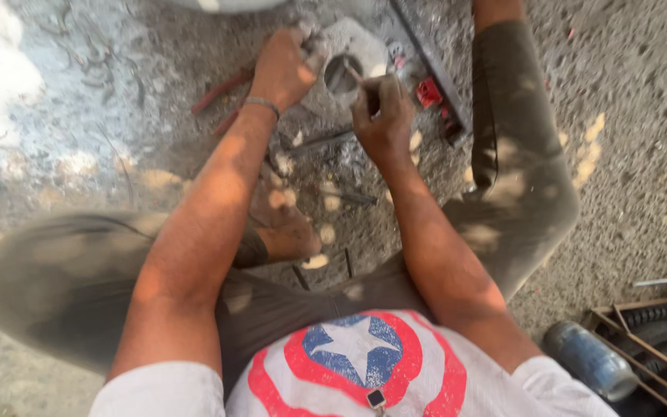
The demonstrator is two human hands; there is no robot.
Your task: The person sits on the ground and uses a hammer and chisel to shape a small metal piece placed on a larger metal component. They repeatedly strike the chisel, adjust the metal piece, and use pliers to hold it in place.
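I sit on the ground with my knees apart. A grey metal casting point(364, 42) with a round hole point(341, 73) lies on the ground ahead of me. My left hand point(283, 66) grips its left edge; a thin metal bangle is on that wrist. My right hand point(384, 116) is closed around a thin rod-like tool point(357, 77) whose tip reaches into the round hole.
A long dark metal bar point(434, 69) and a small red part point(428, 91) lie right of the casting. Red-handled tools point(221, 89) lie to its left. My bare foot point(287, 224) rests below. A blue-grey canister point(588, 359) and rubber tyres point(665, 340) sit at the bottom right.
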